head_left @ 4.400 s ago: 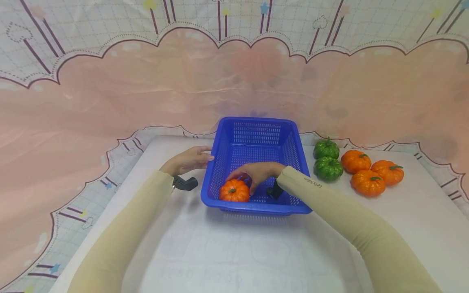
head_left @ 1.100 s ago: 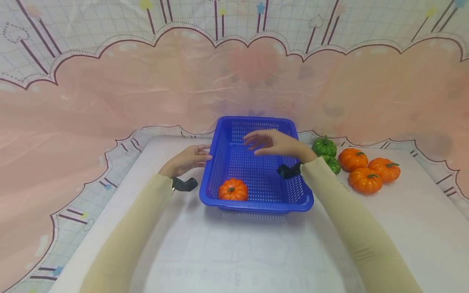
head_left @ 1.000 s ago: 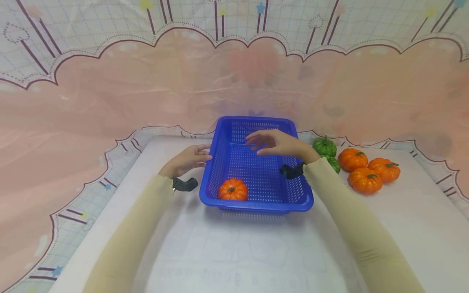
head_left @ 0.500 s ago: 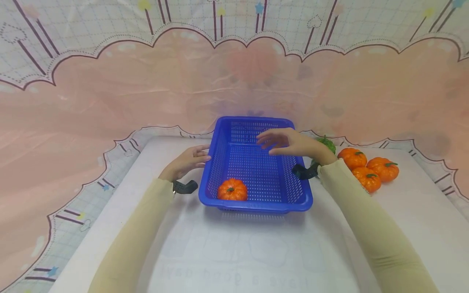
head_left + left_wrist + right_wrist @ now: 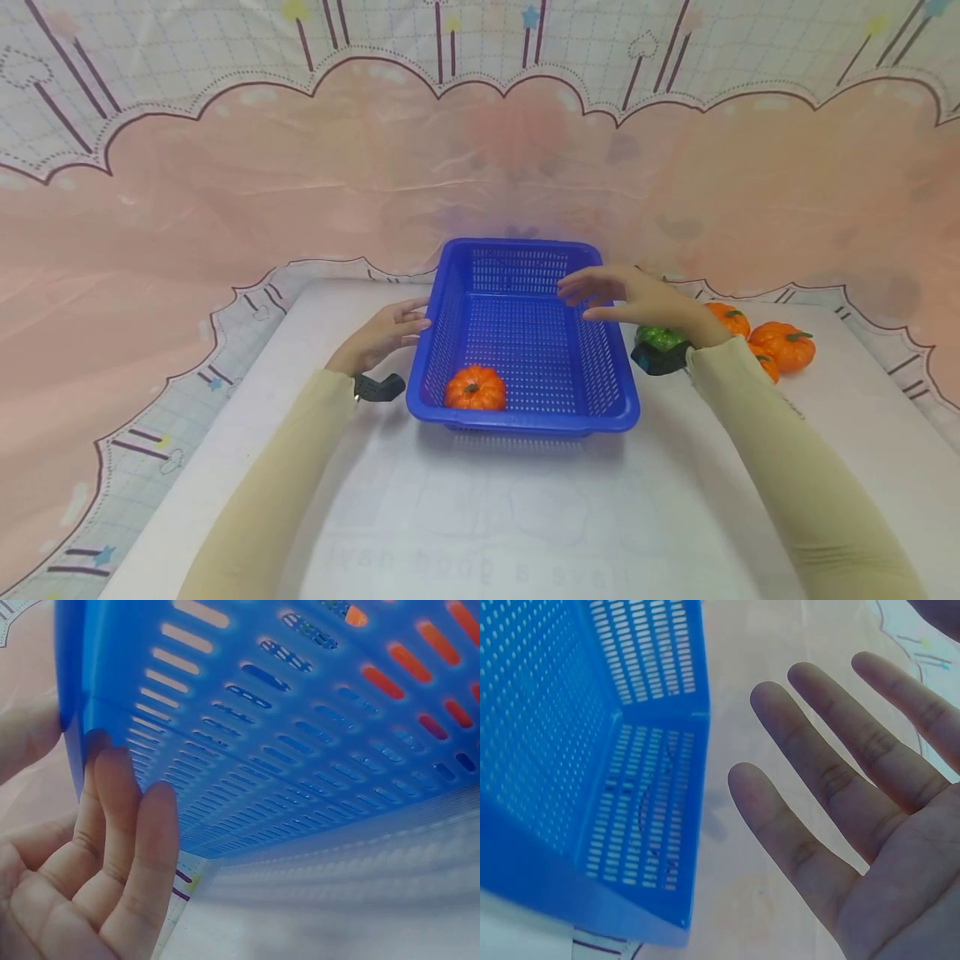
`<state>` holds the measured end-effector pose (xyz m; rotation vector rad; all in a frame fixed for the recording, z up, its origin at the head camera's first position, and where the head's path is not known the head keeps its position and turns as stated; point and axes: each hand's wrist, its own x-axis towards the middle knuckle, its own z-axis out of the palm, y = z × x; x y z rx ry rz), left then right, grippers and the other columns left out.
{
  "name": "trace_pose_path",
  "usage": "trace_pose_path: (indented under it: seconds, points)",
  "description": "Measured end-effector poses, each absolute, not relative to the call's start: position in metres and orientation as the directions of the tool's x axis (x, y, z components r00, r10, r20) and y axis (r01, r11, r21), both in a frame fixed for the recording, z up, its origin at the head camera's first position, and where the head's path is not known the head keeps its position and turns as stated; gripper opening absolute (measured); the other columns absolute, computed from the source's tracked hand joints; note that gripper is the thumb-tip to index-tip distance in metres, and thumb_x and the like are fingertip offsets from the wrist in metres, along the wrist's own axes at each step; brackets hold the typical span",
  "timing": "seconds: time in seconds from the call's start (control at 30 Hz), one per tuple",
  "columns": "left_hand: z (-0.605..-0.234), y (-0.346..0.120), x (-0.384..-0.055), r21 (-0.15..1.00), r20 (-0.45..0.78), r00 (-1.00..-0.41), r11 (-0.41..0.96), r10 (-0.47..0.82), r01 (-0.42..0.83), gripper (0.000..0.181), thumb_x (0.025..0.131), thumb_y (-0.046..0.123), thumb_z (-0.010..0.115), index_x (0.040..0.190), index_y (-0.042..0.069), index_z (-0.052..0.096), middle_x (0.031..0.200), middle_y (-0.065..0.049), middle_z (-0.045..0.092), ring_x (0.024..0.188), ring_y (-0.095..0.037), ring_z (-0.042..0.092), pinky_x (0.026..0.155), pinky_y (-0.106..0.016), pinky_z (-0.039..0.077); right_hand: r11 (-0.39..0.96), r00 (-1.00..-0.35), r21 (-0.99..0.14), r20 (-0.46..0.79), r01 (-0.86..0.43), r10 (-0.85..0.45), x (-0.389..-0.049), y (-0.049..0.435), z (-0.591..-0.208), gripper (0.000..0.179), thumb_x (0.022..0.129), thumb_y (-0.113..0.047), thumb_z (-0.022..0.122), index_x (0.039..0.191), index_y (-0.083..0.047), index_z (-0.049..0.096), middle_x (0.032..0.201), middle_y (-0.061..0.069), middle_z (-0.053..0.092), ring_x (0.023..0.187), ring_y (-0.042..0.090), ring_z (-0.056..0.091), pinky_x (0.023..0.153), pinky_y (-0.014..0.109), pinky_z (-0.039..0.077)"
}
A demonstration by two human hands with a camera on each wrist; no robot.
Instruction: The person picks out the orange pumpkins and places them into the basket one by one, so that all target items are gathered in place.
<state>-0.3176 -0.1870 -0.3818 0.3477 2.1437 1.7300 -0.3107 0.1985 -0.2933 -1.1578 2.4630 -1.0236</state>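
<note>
A blue perforated plastic basket (image 5: 525, 423) stands mid-table. One small orange pumpkin (image 5: 476, 388) lies in its near left corner. Against the basket's left side rests my left hand (image 5: 381, 335), its fingertips (image 5: 156, 806) at the outer wall just under the rim. My right hand (image 5: 637, 296) hovers over the basket's right rim with nothing in it, fingers (image 5: 832, 776) spread and extended. Behind that wrist a green pumpkin (image 5: 658, 337) shows in part. Farther right sit three orange pumpkins (image 5: 783, 347), two partly covered by the wrist and sleeve.
The white tabletop (image 5: 487, 517) carries faint printed lettering near the front. A peach patterned cloth (image 5: 337, 183) hangs behind and drapes round the table's sides. Black wrist cameras (image 5: 378, 387) are strapped at both wrists.
My right hand has let go of the orange pumpkin in the basket, risen, and moved right toward the other pumpkins, covering much of the green ones. My left hand stays at the basket.
</note>
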Motion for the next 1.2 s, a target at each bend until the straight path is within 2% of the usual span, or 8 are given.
trace_pose_path:
  seconds: [0.27, 0.5, 0.63, 0.77, 0.9, 1.0, 1.07, 1.2]
  points:
    - [-0.382, -0.185, -0.316, 0.973, -0.135, -0.910, 0.224, 0.393, -0.048, 0.060, 0.096, 0.016, 0.051, 0.148, 0.004, 0.024, 0.140, -0.026, 0.044, 0.119, -0.027, 0.052, 0.110, -0.049, 0.036, 0.487, -0.720, -0.690, 0.072, -0.536, -0.690, -0.302, 0.216, -0.293, 0.045, 0.092, -0.018, 0.059, 0.135, -0.011, 0.048, 0.130, 0.012, 0.058, 0.121, 0.030, 0.054, 0.098, 0.050, 0.048]
    - [-0.382, -0.186, -0.315, 0.970, -0.145, -0.915, 0.235, 0.377, -0.057, 0.059, 0.096, 0.017, 0.051, 0.146, -0.001, 0.026, 0.143, -0.025, 0.042, 0.128, -0.035, 0.046, 0.111, -0.047, 0.035, 0.520, -0.737, -0.660, 0.077, -0.542, -0.671, -0.294, 0.229, -0.292, 0.044, 0.093, -0.012, 0.056, 0.135, -0.010, 0.047, 0.131, 0.013, 0.057, 0.120, 0.032, 0.054, 0.092, 0.037, 0.053]
    - [-0.383, -0.186, -0.315, 0.966, -0.160, -0.917, 0.250, 0.365, -0.069, 0.058, 0.096, 0.018, 0.051, 0.145, -0.003, 0.028, 0.142, -0.026, 0.043, 0.125, -0.032, 0.049, 0.111, -0.046, 0.036, 0.520, -0.740, -0.657, 0.087, -0.546, -0.668, -0.292, 0.236, -0.293, 0.044, 0.093, -0.013, 0.055, 0.136, -0.007, 0.046, 0.131, 0.017, 0.055, 0.119, 0.034, 0.055, 0.093, 0.043, 0.052]
    - [-0.383, -0.186, -0.315, 0.966, -0.166, -0.915, 0.248, 0.367, -0.075, 0.056, 0.096, 0.018, 0.051, 0.143, -0.004, 0.031, 0.141, -0.026, 0.044, 0.123, -0.030, 0.051, 0.111, -0.046, 0.036, 0.550, -0.772, -0.660, 0.072, -0.511, -0.632, -0.289, 0.246, -0.294, 0.045, 0.093, -0.016, 0.057, 0.136, -0.010, 0.046, 0.131, 0.015, 0.056, 0.118, 0.029, 0.055, 0.094, 0.049, 0.050]
    - [-0.382, -0.186, -0.314, 0.963, -0.169, -0.917, 0.257, 0.361, -0.077, 0.055, 0.096, 0.019, 0.052, 0.142, -0.003, 0.033, 0.140, -0.026, 0.044, 0.124, -0.031, 0.050, 0.111, -0.047, 0.035, 0.578, -0.800, -0.657, 0.065, -0.484, -0.597, -0.285, 0.256, -0.295, 0.045, 0.092, -0.014, 0.057, 0.137, -0.014, 0.047, 0.131, 0.010, 0.057, 0.116, 0.017, 0.057, 0.096, 0.029, 0.049]
    - [-0.382, -0.186, -0.313, 0.961, -0.173, -0.920, 0.264, 0.351, -0.080, 0.053, 0.096, 0.019, 0.051, 0.142, -0.003, 0.034, 0.140, -0.025, 0.045, 0.120, -0.029, 0.052, 0.110, -0.046, 0.036, 0.582, -0.814, -0.665, 0.069, -0.468, -0.577, -0.283, 0.264, -0.296, 0.045, 0.092, -0.014, 0.058, 0.136, -0.014, 0.048, 0.129, 0.005, 0.059, 0.112, 0.002, 0.057, 0.092, 0.012, 0.044]
    - [-0.381, -0.186, -0.312, 0.962, -0.173, -0.920, 0.261, 0.352, -0.081, 0.053, 0.097, 0.018, 0.050, 0.142, -0.003, 0.034, 0.139, -0.026, 0.045, 0.116, -0.025, 0.055, 0.110, -0.046, 0.037, 0.552, -0.802, -0.676, 0.098, -0.488, -0.589, -0.282, 0.270, -0.298, 0.045, 0.092, -0.012, 0.057, 0.136, -0.010, 0.048, 0.127, 0.003, 0.060, 0.109, -0.004, 0.056, 0.091, 0.008, 0.042]
    - [-0.382, -0.186, -0.312, 0.964, -0.167, -0.919, 0.255, 0.356, -0.077, 0.053, 0.096, 0.018, 0.050, 0.142, -0.004, 0.034, 0.137, -0.027, 0.047, 0.107, -0.016, 0.059, 0.109, -0.046, 0.037, 0.524, -0.797, -0.685, 0.137, -0.505, -0.589, -0.281, 0.284, -0.303, 0.043, 0.092, -0.007, 0.057, 0.134, -0.003, 0.048, 0.121, -0.012, 0.060, 0.108, -0.003, 0.057, 0.089, 0.008, 0.045]
